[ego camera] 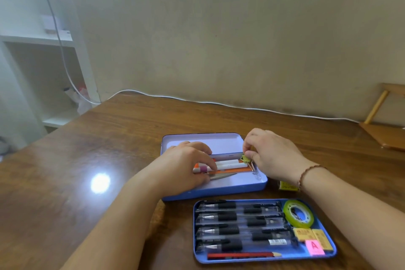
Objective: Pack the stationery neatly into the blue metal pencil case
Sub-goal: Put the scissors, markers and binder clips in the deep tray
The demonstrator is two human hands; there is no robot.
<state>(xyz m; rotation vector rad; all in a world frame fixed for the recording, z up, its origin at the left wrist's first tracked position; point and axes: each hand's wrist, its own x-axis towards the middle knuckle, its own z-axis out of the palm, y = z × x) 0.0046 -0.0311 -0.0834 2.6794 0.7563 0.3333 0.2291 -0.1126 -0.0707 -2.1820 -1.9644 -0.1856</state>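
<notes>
**Binder clip could spring loose over the case**

Nearest, the blue tray (264,257) is lying packed with pens. Beyond it on the surface (98,138), the right hand (274,155) is pinching a green binder clip (246,159) above the blue metal pencil case (219,193); the left hand (186,164) is pressing flat on the markers (228,164). A slipping grip may scatter them.

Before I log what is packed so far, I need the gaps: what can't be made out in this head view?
- Scissors: handles hidden under the left hand.
- Orange-and-white items in the pencil case: left ends covered by the same hand; type unclear.
- Yellow packet on the table: mostly hidden behind the right wrist.
- Binder clip pinched by the right hand: partly hidden by fingers.
</notes>
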